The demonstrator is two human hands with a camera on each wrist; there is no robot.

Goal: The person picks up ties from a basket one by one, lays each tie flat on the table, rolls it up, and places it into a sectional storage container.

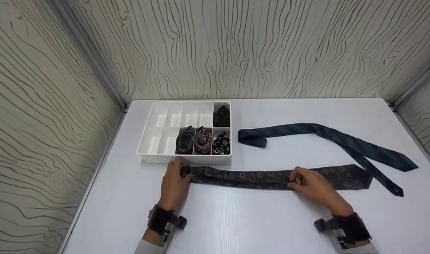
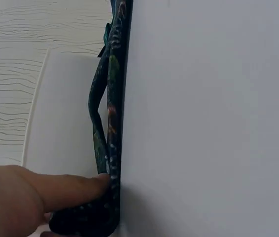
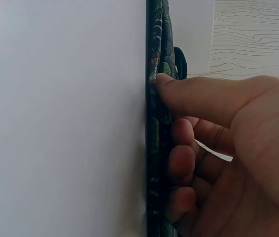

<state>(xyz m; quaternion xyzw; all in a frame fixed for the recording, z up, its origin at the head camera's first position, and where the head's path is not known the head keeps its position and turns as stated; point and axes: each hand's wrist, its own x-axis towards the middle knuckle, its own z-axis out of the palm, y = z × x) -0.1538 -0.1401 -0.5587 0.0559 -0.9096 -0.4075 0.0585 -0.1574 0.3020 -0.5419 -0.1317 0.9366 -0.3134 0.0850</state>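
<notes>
A dark necktie (image 1: 236,179) with a small printed pattern lies stretched from left to right, its wide pointed end at the right. My left hand (image 1: 174,183) grips the small rolled-up part at its left end; in the left wrist view a finger (image 2: 75,191) lies over the dark roll (image 2: 87,217). Farther right, my right hand (image 1: 313,185) pinches the tie along its length. The right wrist view shows the thumb (image 3: 189,94) on the tie's edge (image 3: 153,118), with the other fingers curled beside it. Between the hands, the narrow layer lies along the wide one.
Behind the left hand stands a white divided box (image 1: 186,159). Several rolled ties, among them a reddish one (image 1: 203,140), sit in compartments on its right side. A dark green necktie (image 1: 289,130) lies loosely folded behind the right hand. Wood-patterned panels (image 1: 232,49) enclose the white table (image 1: 229,225).
</notes>
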